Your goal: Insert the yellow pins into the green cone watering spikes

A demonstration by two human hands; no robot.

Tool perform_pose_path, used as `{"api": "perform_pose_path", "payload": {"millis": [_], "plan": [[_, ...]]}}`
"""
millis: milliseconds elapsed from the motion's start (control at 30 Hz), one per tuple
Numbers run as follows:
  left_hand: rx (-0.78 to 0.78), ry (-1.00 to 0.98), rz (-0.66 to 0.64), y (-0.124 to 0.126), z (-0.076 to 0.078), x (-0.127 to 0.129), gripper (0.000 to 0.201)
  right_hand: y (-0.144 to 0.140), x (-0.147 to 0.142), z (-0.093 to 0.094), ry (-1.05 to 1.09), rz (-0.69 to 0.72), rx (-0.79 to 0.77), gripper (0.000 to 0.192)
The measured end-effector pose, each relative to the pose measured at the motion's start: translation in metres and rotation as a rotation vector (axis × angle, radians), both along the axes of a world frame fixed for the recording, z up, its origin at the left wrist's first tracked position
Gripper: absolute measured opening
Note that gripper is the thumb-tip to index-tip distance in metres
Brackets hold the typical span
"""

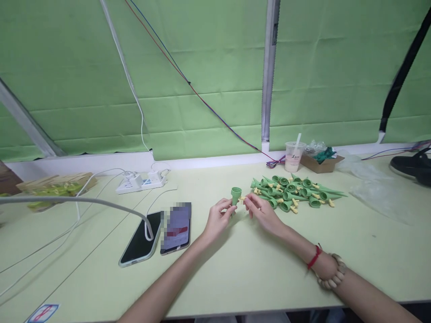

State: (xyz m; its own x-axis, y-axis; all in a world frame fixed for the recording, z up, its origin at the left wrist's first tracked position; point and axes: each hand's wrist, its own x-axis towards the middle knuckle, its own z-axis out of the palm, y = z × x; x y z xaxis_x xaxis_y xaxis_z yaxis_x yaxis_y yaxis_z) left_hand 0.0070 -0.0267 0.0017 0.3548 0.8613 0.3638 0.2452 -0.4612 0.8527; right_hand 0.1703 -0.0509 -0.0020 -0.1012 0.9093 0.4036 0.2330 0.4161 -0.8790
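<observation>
My left hand (220,216) grips a green plastic cone-shaped piece (236,194), its wide cup-like end facing up. Fingers of my right hand (261,210) are pinched on a small yellow plastic piece (241,200), held against the side of the green one. Whether the two pieces are joined I cannot tell. Just beyond my right hand lies a pile of similar green cone-shaped pieces (286,195), with several small yellow parts (332,203) on and among them.
Two phones (141,240) (177,229) lie left of my hands, near a power strip (143,183) and white cables. Behind the pile stand a plastic cup with a straw (292,158) and a cardboard box (318,165). Clear plastic bags (380,202) and a black shoe (412,166) are at right.
</observation>
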Motion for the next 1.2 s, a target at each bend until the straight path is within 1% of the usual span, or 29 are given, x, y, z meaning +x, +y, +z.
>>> {"api": "perform_pose_path", "payload": {"millis": [67,133,267,333,467,533,567,633,733,800,900,967,1033,1100,1167,1200], "plan": [[-0.011,0.009,-0.030,-0.002,0.001,0.000,0.024,-0.001,0.000,0.000,-0.054,-0.023,0.045,0.034],[-0.011,0.010,-0.052,-0.003,0.000,0.001,0.024,-0.002,0.000,-0.001,-0.069,-0.038,0.057,0.036],[-0.013,0.019,-0.073,-0.005,-0.006,0.003,0.027,0.001,-0.001,-0.006,0.007,-0.002,0.009,0.039],[-0.010,0.013,-0.071,-0.005,-0.009,0.003,0.028,0.004,-0.003,-0.009,0.101,0.049,-0.054,0.041],[0.034,-0.002,-0.026,-0.004,-0.010,0.003,0.027,0.011,-0.006,-0.015,0.347,0.178,-0.280,0.048],[0.002,-0.025,-0.037,-0.004,-0.008,0.003,0.027,0.013,-0.006,-0.015,0.381,0.182,-0.324,0.051],[-0.045,-0.048,-0.059,-0.004,-0.006,0.004,0.028,0.012,-0.006,-0.015,0.366,0.165,-0.308,0.051],[-0.187,-0.118,-0.130,-0.006,-0.003,0.005,0.031,0.009,-0.004,-0.012,0.280,0.110,-0.229,0.051],[-0.418,-0.219,-0.243,-0.010,0.002,0.009,0.034,0.004,0.000,-0.008,0.059,0.035,-0.083,0.048],[-0.499,-0.246,-0.258,-0.012,0.004,0.010,0.038,0.002,0.002,-0.007,-0.090,0.015,-0.014,0.048],[-0.509,-0.230,-0.220,-0.010,0.005,0.010,0.038,0.000,0.004,-0.006,-0.250,-0.022,0.072,0.044],[-0.495,-0.202,-0.223,-0.007,0.004,0.008,0.038,-0.001,0.005,-0.006,-0.327,-0.043,0.112,0.039],[-0.489,-0.171,-0.272,-0.004,0.003,0.004,0.038,-0.001,0.006,-0.004,-0.396,-0.040,0.137,0.035],[-0.502,-0.142,-0.363,-0.002,0.001,0.001,0.038,-0.001,0.009,-0.003,-0.469,-0.028,0.183,0.032],[-0.516,-0.125,-0.439,-0.003,0.000,0.000,0.037,0.000,0.011,-0.002,-0.514,-0.026,0.246,0.032],[-0.518,-0.127,-0.457,-0.005,-0.001,0.000,0.037,0.001,0.013,-0.002,-0.516,-0.026,0.271,0.033]]}}
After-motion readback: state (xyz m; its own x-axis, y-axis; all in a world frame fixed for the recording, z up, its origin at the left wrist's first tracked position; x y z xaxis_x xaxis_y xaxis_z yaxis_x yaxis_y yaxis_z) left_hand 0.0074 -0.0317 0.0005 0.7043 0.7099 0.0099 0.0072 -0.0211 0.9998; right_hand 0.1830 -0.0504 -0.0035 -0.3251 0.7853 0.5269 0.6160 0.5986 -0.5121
